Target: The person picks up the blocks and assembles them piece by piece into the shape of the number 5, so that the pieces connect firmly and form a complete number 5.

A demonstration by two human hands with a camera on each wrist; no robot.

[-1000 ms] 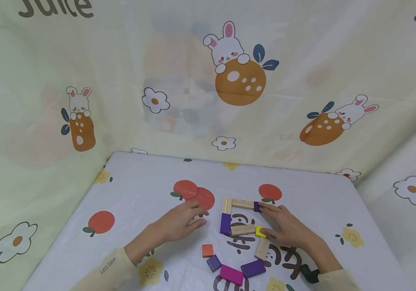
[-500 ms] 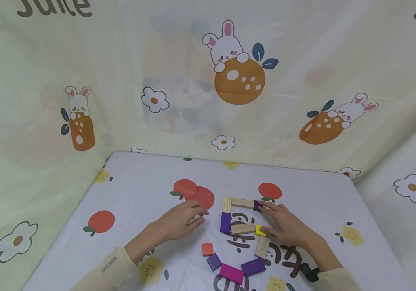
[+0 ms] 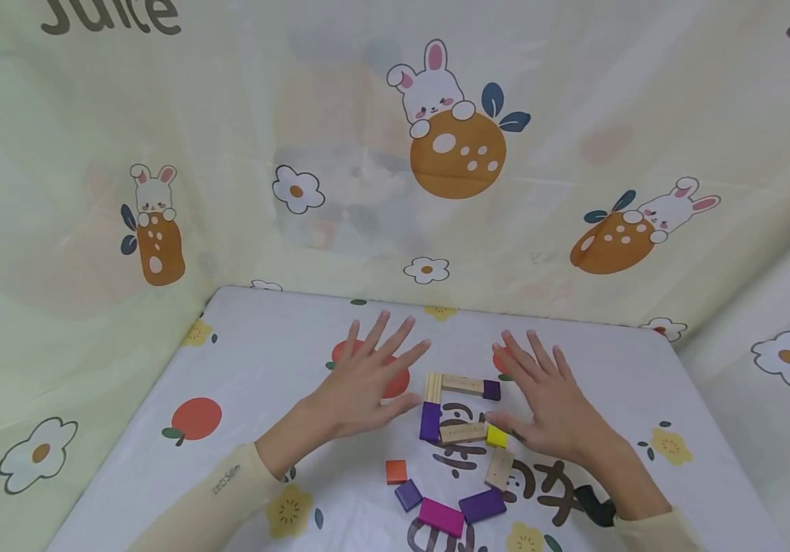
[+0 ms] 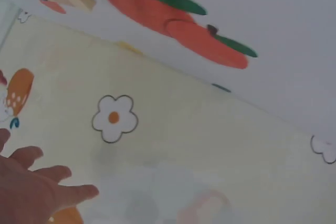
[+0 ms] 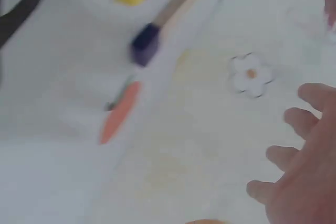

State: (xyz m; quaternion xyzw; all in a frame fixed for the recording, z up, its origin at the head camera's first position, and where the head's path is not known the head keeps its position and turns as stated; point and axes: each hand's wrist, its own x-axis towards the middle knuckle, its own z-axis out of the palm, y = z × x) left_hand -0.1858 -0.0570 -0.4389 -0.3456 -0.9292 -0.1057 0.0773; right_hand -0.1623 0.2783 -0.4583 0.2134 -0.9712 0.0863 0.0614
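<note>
Both hands are spread with straight fingers, raised over the table and holding nothing. My left hand [image 3: 363, 387] is left of a figure of wooden blocks; its thumb points toward a purple block [image 3: 430, 422] and a pale ribbed block [image 3: 432, 388]. On the other side, my right hand [image 3: 554, 410] has its thumb overlapping the area by a yellow block [image 3: 496, 436] in the head view. A plain wooden block [image 3: 462, 384] ends at a small dark purple block [image 3: 492, 390]. Lower down, the line bends through plain [image 3: 499, 468], purple [image 3: 482, 506], magenta [image 3: 441, 517] and orange blocks [image 3: 396, 471].
A white cloth with printed fruit and flowers covers the table [image 3: 243, 360]. Patterned curtains [image 3: 340, 230] hang behind and at both sides. Another plain block [image 3: 464, 433] lies across the middle of the figure, and a small purple block [image 3: 409, 495] sits beside the orange one.
Both hands have lifted and spread their fingers. The right hand has come off the small dark purple and yellow blocks; the left has moved slightly right and forward. The blocks keep their arrangement.
</note>
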